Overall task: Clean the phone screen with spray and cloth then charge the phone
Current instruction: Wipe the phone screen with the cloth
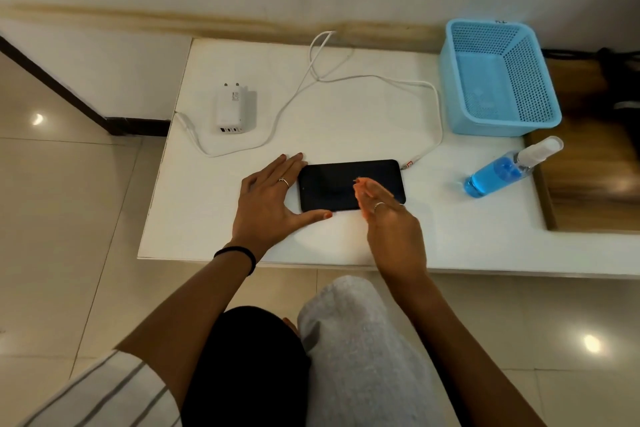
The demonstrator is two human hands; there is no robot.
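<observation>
On the white counter (214, 204), a white charger (231, 109) lies at the left with its cable (363, 79) looping right. The left hand (268, 199) rests flat, fingers (292, 163) straight along the phone's left end, thumb at its near edge. The dark phone (332, 184) lies flat, screen up. The right hand (388, 215) is above its right half, blurred, fingers straight, holding nothing. Farther right lie a blue spray bottle (505, 170) and a blue basket (498, 80).
</observation>
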